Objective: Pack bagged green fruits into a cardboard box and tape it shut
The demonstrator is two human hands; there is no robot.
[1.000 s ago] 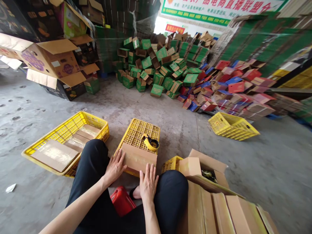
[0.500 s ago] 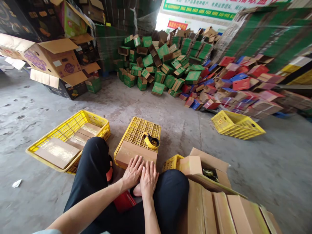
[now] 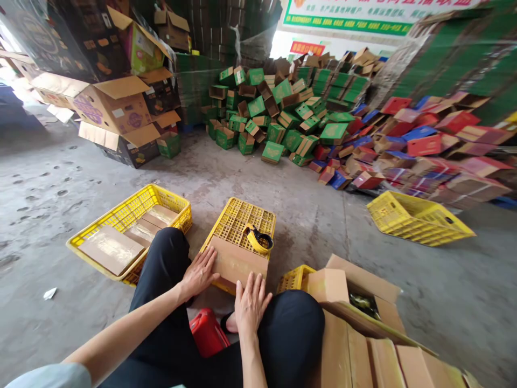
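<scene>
Across the near end of a yellow crate [image 3: 232, 222] lies a cardboard carton [image 3: 238, 261], its long axis running from the crate's left edge toward its right. We see it to the right of our left hand [image 3: 200, 274] and forward of our right hand [image 3: 250, 307], both touching it and neither nearer, fingers [image 3: 249, 286] outstretched and loosely spread, gripping nothing.

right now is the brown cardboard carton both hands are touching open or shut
Shut on top: the brown cardboard carton shows a flat upper face with no flap raised. Its underside cannot be seen.
</scene>
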